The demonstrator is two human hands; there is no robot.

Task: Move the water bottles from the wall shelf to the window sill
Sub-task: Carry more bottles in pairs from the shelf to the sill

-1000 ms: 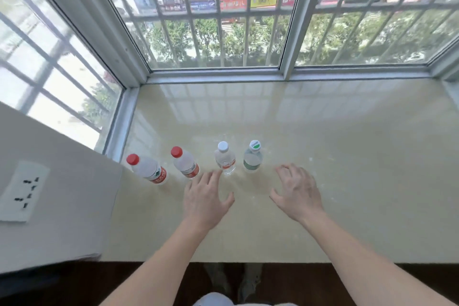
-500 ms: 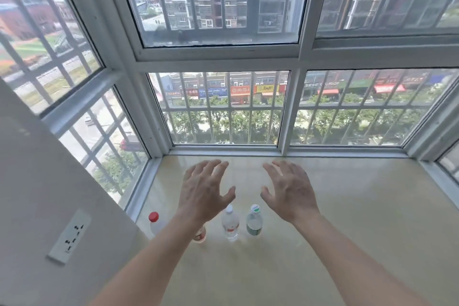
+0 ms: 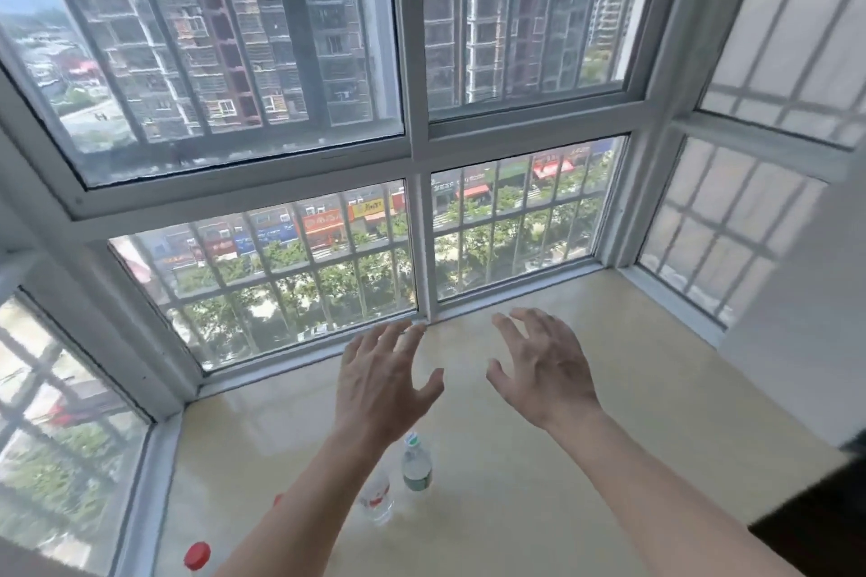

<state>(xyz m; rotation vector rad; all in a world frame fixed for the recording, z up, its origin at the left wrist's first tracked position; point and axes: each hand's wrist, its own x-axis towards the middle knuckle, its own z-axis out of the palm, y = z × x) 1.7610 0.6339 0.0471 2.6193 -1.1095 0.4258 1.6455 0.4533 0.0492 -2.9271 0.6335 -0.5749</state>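
View has swung right; bare hands (image 3: pixel 384 389) (image 3: pixel 543 370) spread over glossy sill (image 3: pixel 609 459).

Single head-worn wide view, looking forward and slightly down from above the window sill (image 3: pixel 586 459), facing the window (image 3: pixel 412 155) filling the upper frame. Close behind both raised hands, forearms entering from the bottom edge. Straight lines bowed near the edges.

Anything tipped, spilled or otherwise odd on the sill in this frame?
Nothing stands out. The green-capped bottle and red-labelled bottle stand upright on the dry window sill; both hands are empty, left hand and right hand.
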